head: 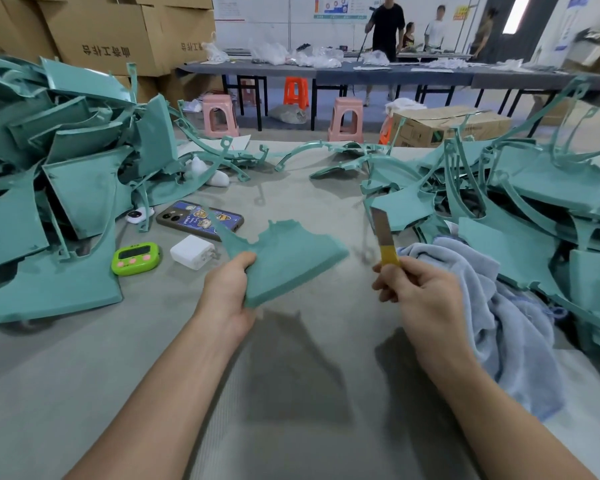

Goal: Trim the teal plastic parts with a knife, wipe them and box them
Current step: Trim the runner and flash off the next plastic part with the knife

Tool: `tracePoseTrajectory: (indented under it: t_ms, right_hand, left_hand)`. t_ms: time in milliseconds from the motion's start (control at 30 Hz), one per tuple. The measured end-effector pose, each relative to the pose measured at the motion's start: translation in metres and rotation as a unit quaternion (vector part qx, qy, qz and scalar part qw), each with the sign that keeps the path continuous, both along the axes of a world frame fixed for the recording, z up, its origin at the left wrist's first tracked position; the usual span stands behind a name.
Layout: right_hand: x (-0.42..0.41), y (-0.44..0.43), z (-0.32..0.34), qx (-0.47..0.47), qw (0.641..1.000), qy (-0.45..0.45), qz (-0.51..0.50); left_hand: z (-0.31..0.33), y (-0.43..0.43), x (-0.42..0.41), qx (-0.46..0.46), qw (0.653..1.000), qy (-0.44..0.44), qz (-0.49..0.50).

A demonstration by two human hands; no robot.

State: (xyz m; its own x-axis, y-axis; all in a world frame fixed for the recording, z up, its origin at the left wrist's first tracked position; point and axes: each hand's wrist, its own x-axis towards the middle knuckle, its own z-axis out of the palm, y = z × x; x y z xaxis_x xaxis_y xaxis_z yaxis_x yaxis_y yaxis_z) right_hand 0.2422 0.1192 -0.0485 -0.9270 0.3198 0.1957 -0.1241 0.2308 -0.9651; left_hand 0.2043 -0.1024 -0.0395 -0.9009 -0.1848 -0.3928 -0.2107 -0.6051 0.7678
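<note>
My left hand (227, 289) grips a flat teal plastic part (288, 259) by its near left corner and holds it above the grey table. My right hand (418, 289) grips a knife (383, 233) with a yellow-taped handle, its bare blade pointing up and away, a little to the right of the part and not touching it. A light blue towel (499, 306) lies crumpled just right of my right hand. Heaps of teal parts sit at the left (66, 188) and at the right (520, 199).
On the table to the left lie a phone (200, 219), a white charger (192, 251) and a green timer (136, 258). Cardboard boxes (111, 32) stand at the back left, another box (451, 126) behind the table. Stools, long tables and people are further back.
</note>
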Motion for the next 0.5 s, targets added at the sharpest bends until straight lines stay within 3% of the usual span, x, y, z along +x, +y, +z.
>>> tracePoseTrajectory:
  t_ms: [67, 133, 200, 300, 400, 500]
  right_hand:
    - [0.001, -0.004, 0.008, -0.189, 0.977, -0.053, 0.077]
    - [0.001, -0.008, 0.01, -0.291, 0.938, -0.122, 0.143]
    - [0.002, -0.011, 0.006, -0.279, 0.927, -0.169, 0.184]
    - [0.003, -0.01, 0.003, -0.24, 0.937, -0.183, 0.175]
    - [0.001, -0.009, 0.003, -0.242, 0.939, -0.177, 0.171]
    - [-0.001, -0.006, 0.001, -0.302, 0.931, -0.145, 0.148]
  left_hand:
    - [0.0, -0.001, 0.003, -0.062, 0.996, 0.004, -0.068]
    - [-0.001, 0.0, 0.005, -0.144, 0.981, 0.022, -0.131]
    - [-0.002, 0.001, 0.008, -0.192, 0.969, 0.037, -0.153]
    - [-0.004, 0.002, 0.01, -0.184, 0.967, 0.052, -0.169]
    - [-0.003, 0.001, 0.012, -0.102, 0.973, 0.068, -0.193]
    - [0.002, -0.003, 0.015, -0.002, 0.958, 0.147, -0.247]
